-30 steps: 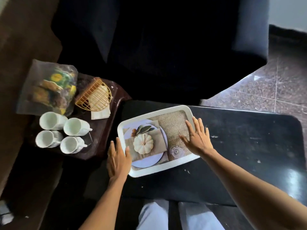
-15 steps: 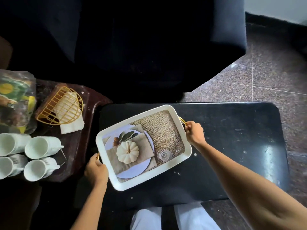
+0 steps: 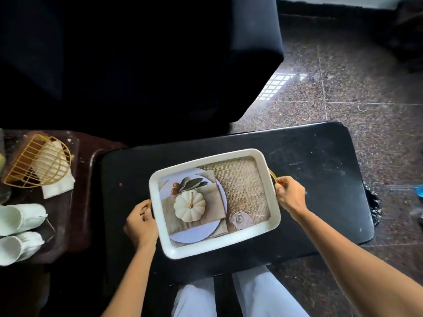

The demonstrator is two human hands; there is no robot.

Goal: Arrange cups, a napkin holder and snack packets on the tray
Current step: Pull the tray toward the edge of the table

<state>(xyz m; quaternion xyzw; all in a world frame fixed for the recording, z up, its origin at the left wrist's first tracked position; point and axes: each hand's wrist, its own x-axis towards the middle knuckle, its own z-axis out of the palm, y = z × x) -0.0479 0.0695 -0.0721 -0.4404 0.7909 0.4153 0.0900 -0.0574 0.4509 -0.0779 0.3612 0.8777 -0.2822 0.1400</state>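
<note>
A white tray (image 3: 273,199) with a printed pumpkin picture and gold handles sits on the black table (image 3: 315,161). My left hand (image 3: 140,224) grips its left handle and my right hand (image 3: 289,195) grips its right handle. Nothing stands on the tray. On the brown side table (image 3: 80,213) at the left lie a gold wire napkin holder (image 3: 37,164) with white napkins, tipped on its side, and two white cups (image 3: 20,217) on their sides, partly cut off by the frame edge. The snack packets are almost entirely out of view.
A dark armchair (image 3: 137,65) fills the space behind both tables. Speckled stone floor (image 3: 343,92) lies to the right. My knees in light trousers (image 3: 251,298) show below the black table's front edge.
My hands went from lying flat on the tray's rim to gripping both handles. The tray has shifted right, toward the middle of the black table, and the view has panned right.
</note>
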